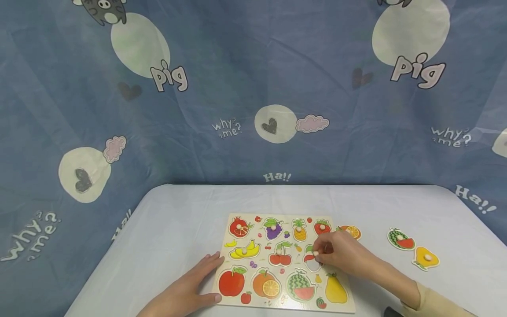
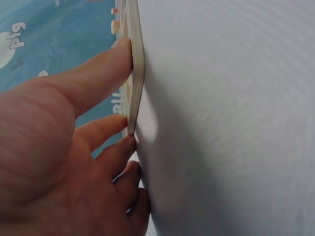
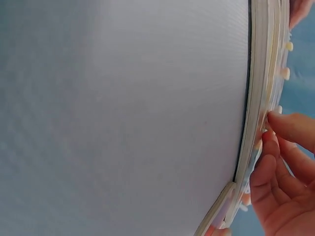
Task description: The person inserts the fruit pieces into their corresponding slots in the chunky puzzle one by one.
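A wooden fruit puzzle board [image 1: 253,229] lies on the white table in the head view. My left hand [image 1: 189,286] rests against its left edge, fingers spread, thumb near the lower corner. In the left wrist view, the thumb [image 2: 106,71] touches the board's edge. Over the right part of the board, my right hand [image 1: 348,255] pinches the small knob of a red and white fruit puzzle piece [image 1: 311,262]. Fingers hide part of this piece, so its exact kind is unclear. The right wrist view shows the fingers [image 3: 290,130] close above the board's side.
An orange piece [image 1: 351,231] lies beside the board's upper right edge. Farther right are a watermelon piece [image 1: 401,240] and a yellow pear piece [image 1: 427,258] on the table [image 1: 396,207]. A blue printed cloth [image 1: 222,158] hangs behind. A dark object [image 1: 391,312] shows below the right sleeve.
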Demonstrator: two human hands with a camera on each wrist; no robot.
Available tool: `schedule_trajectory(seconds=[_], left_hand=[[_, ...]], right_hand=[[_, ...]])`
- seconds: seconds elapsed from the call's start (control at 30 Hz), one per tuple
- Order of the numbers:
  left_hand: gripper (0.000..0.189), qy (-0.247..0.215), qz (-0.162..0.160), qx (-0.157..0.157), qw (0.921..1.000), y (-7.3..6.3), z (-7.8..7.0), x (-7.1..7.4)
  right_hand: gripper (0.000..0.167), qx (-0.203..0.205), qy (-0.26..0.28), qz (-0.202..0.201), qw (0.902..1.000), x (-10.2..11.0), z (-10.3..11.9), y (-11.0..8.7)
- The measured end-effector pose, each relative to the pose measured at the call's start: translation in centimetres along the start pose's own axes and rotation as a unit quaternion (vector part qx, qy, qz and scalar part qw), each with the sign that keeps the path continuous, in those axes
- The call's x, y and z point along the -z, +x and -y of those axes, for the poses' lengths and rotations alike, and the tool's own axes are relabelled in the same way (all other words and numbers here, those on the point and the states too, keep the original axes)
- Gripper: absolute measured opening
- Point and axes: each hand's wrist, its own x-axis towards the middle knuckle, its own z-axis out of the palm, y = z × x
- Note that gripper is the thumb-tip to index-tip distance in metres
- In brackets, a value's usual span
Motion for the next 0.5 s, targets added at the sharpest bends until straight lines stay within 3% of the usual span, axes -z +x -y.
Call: schedule_trajectory(seconds=[0.2,0.5], left_hand=[[0.089,-0.013,0.008,0.003,0.9999,0.03,-0.07,0.11],[0.089,-0.01,0.006,-0.002,0.9999,-0.09,-0.15,0.11]], right_hand=[[0.009,0.002,0.008,0.004,1.0,0.35,0.09,-0.31],[0.013,0.017,0.001,-0.043,0.9989,0.9,0.65,-0.98]])
